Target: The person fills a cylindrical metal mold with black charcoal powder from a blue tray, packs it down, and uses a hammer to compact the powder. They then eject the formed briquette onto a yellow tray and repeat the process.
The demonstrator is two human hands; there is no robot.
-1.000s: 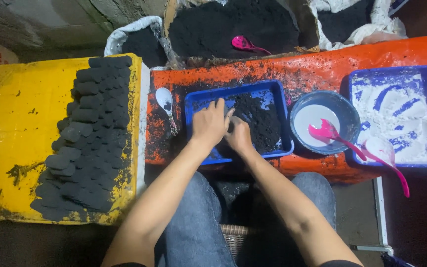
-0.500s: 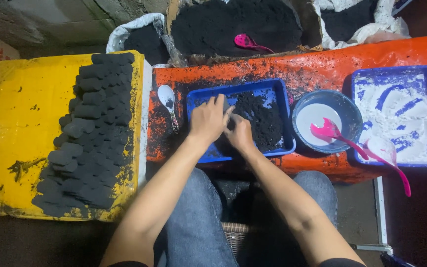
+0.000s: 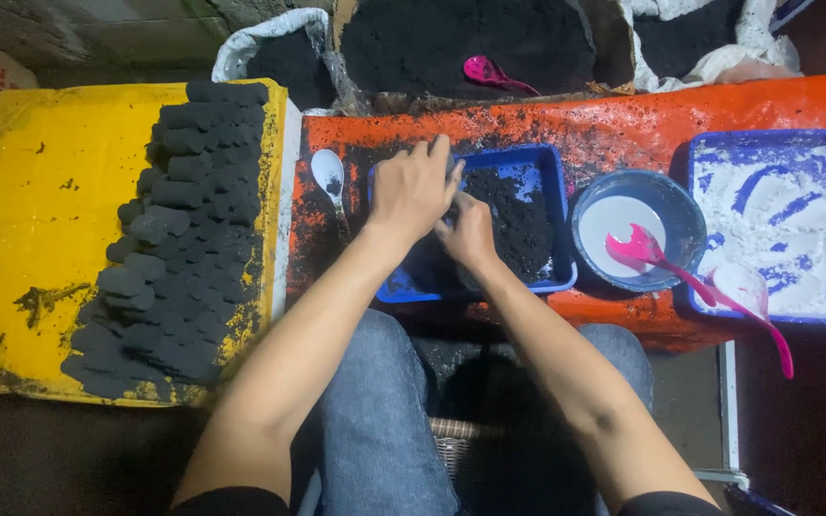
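Item: black powder mix (image 3: 513, 225), in the blue tray (image 3: 558, 212) on the orange bench's front edge.
My left hand (image 3: 411, 191) and right hand (image 3: 470, 237) half-curled over it, grasp hidden; likely light, crumbly, best pinched and pressed.

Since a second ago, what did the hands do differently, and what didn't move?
The left hand slid up toward the far rim of the blue rectangular plastic tray of black powder, its fingers now reaching past that rim. The right hand shifted only a little and is pressed against the left one over the powder. The white plastic spoon, round blue bowl and rows of dark pressed blocks stayed put.
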